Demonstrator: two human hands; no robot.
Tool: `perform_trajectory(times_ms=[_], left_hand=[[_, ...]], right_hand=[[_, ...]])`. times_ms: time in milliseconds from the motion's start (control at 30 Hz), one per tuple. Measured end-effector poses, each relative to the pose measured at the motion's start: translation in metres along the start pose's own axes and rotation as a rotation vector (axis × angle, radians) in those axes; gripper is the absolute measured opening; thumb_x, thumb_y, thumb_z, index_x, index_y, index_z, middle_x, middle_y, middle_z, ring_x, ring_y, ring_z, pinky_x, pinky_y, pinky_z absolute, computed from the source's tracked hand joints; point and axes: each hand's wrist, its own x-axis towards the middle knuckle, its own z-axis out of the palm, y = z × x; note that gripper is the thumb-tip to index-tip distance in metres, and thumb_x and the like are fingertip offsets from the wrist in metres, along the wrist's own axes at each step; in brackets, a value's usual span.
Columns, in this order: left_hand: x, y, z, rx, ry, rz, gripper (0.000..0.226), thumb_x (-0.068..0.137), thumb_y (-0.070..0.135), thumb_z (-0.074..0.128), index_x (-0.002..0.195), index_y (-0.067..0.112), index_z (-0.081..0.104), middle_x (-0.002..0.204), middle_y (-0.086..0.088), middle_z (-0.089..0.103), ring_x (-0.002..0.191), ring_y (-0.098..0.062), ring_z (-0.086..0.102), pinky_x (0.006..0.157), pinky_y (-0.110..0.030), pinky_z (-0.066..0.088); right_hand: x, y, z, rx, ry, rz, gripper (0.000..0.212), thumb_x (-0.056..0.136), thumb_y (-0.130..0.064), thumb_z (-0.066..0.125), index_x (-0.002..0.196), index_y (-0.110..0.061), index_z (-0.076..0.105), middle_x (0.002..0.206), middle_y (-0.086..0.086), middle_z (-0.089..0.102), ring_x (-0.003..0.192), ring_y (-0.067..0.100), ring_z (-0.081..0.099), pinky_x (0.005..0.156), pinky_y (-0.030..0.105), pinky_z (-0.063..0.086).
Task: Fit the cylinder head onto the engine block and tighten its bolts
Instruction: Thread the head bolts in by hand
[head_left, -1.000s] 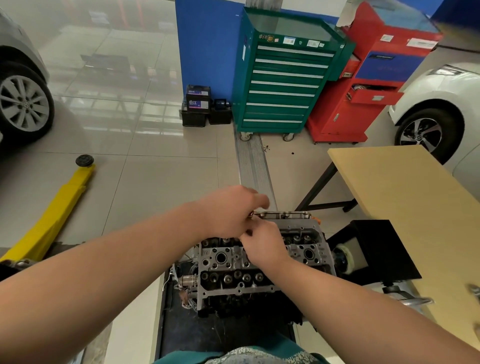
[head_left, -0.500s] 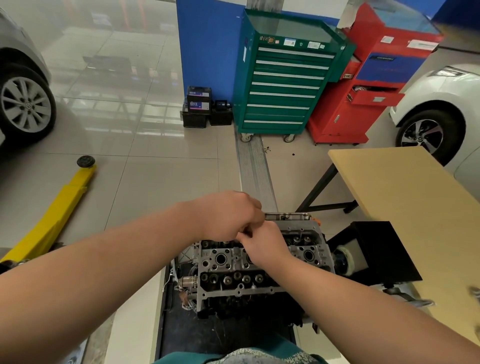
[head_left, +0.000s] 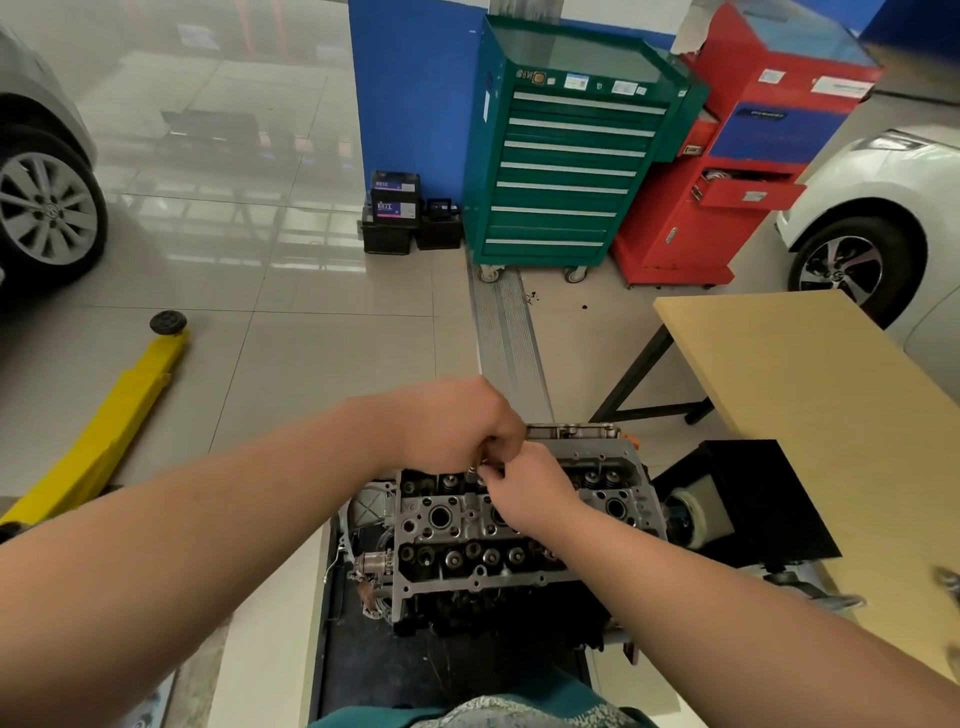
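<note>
The cylinder head (head_left: 519, 530) bears a painted "2A" near its left end. The blue battery (head_left: 395, 200) label and cabinet stickers (too small) stay unreadable.

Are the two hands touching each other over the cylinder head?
Touching. The head view shows the left hand and right hand meeting with no gap above the cylinder head.

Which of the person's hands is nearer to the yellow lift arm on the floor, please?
The left hand. It is over the far edge of the cylinder head, on the side towards the yellow lift arm. The right hand sits just beyond it, farther from the lift arm.
</note>
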Motion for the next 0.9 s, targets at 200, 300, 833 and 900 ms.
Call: perform_trajectory(times_ms=[200,300,833,900], left_hand=[[0.002,0.006,0.010,-0.162,0.124,0.006,0.040,0.089,-0.008,0.059,0.116,0.017,0.073,0.129,0.000,0.066,0.118,-0.018,0.064,0.102,-0.036,0.051],[0.004,0.004,0.013,-0.130,0.160,-0.072,0.038,0.092,0.005,0.063,0.127,0.020,0.068,0.126,0.000,0.064,0.111,-0.020,0.064,0.096,-0.037,0.054],[0.001,0.001,0.017,0.162,0.042,-0.124,0.006,0.102,0.018,0.057,0.106,0.013,0.058,0.091,0.000,0.051,0.079,-0.021,0.052,0.071,-0.035,0.047],[-0.001,-0.001,0.014,0.147,0.028,-0.076,0.008,0.101,0.017,0.058,0.108,0.013,0.058,0.090,0.003,0.048,0.080,-0.018,0.049,0.073,-0.034,0.047]], right_hand=[[-0.002,-0.006,0.003,0.023,-0.021,-0.094,0.014,0.094,-0.016,0.053,0.087,-0.025,0.045,0.074,-0.009,0.047,0.066,0.006,0.047,0.055,0.029,0.034],[-0.001,-0.001,0.003,0.028,-0.002,-0.085,0.014,0.101,-0.020,0.053,0.090,-0.022,0.045,0.071,-0.014,0.045,0.061,0.003,0.042,0.056,0.023,0.027],[0.004,-0.001,0.005,0.075,0.004,-0.060,0.011,0.098,-0.038,0.061,0.096,-0.028,0.066,0.094,-0.013,0.065,0.090,0.010,0.060,0.076,0.027,0.046],[0.005,-0.001,0.003,0.043,-0.032,-0.055,0.013,0.100,-0.035,0.061,0.099,-0.023,0.066,0.093,-0.009,0.066,0.090,0.012,0.061,0.079,0.030,0.047]])
